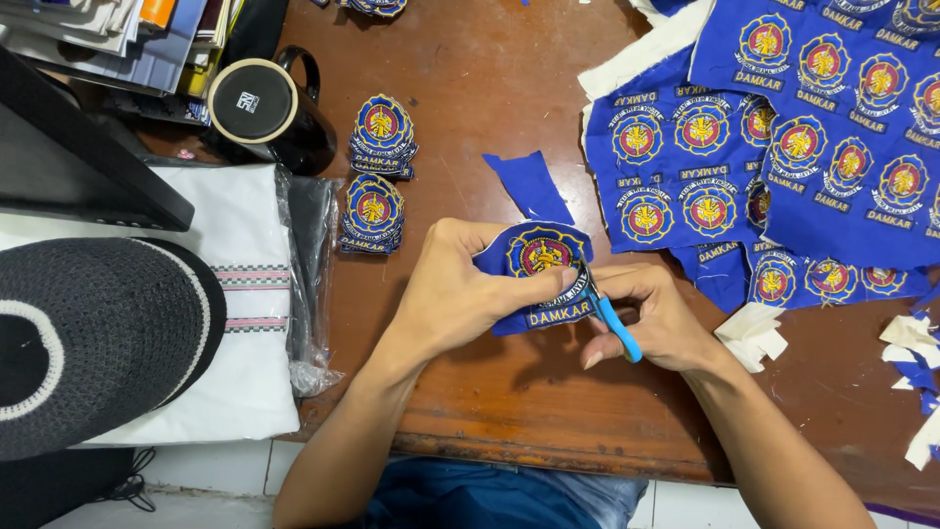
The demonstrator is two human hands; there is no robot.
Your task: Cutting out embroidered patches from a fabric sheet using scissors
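At frame centre I pinch the blue embroidered patch [537,257] in my left hand [460,294], right hand [658,318] clamped on blue-handled scissors [609,315] trimming its edge, which next needs turning the patch.

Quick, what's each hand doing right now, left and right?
Left hand: closed, holding the blue embroidered fabric patch.
Right hand: closed around the small blue-handled scissors, blades at the patch edge.
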